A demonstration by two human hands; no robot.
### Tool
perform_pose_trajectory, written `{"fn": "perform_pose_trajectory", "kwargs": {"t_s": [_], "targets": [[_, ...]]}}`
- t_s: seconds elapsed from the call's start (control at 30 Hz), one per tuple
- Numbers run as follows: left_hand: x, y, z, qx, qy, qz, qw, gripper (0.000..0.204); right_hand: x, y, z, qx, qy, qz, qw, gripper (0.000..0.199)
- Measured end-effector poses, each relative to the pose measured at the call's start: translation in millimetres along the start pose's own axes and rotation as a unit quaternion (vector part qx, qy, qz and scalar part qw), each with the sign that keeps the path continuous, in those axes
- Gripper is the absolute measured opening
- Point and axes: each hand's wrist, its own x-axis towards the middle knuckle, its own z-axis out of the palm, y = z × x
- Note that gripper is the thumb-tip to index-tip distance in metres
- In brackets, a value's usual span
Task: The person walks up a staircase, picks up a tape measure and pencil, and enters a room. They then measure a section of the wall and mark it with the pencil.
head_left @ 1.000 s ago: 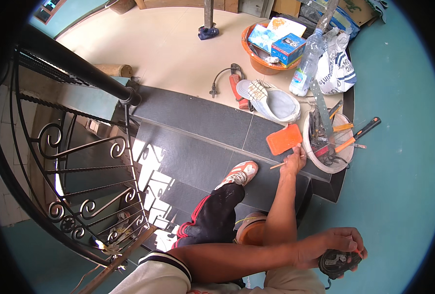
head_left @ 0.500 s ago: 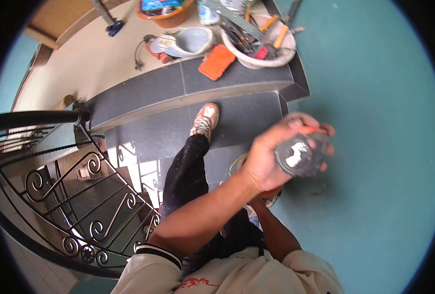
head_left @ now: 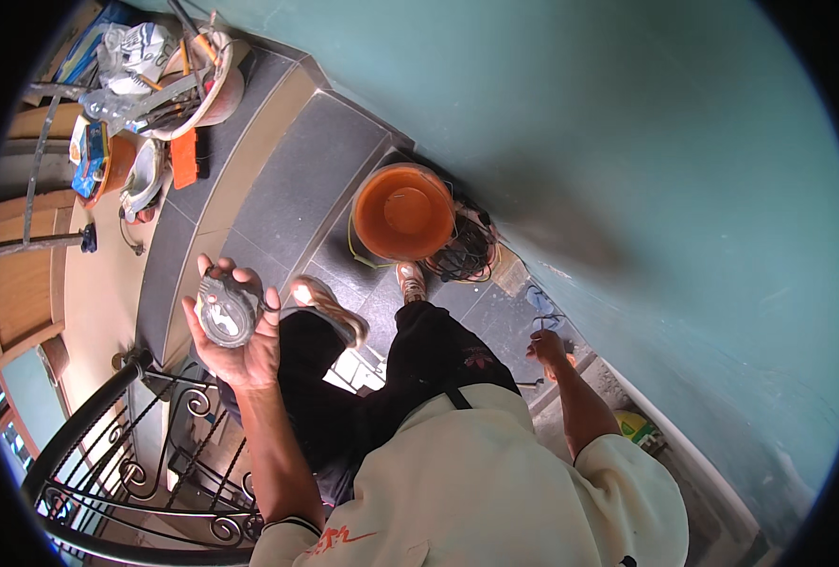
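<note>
- Your left hand (head_left: 243, 357) has moved: it was right by the bucket (head_left: 374, 215) half a second ago, now it's well off to the bucket's left.
- Your tape measure (head_left: 227, 314) is in that hand, fingers curled round it, so left of the bucket too.
- Your right hand (head_left: 547, 348) is well apart, right of the bucket, fingers bunched; can't tell if you've got anything in it.
- Cables (head_left: 465, 255) heaped just right of the bucket.
- Tool tub (head_left: 222, 102) and orange case (head_left: 184, 159) sit left of the bucket.

Indoor stairwell, from dark tiled steps (head_left: 282, 180) and scrolled iron railing (head_left: 89, 412).
</note>
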Motion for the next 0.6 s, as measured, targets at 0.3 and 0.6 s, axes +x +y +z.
{"fn": "perform_pose_trajectory", "kwargs": {"t_s": [0.3,0.6], "targets": [[-17.9,-92.4,-29.4,0.131,0.124,-0.152,0.972,0.052,-65.8,119.4,82.3,-0.12,0.06,-0.022,0.991,0.032],[-23.4,-204.7,-84.4,0.205,-0.02,-0.305,0.93,0.053,-93.3,197.1,140.6,0.143,0.105,0.024,0.984,0.055]]}}
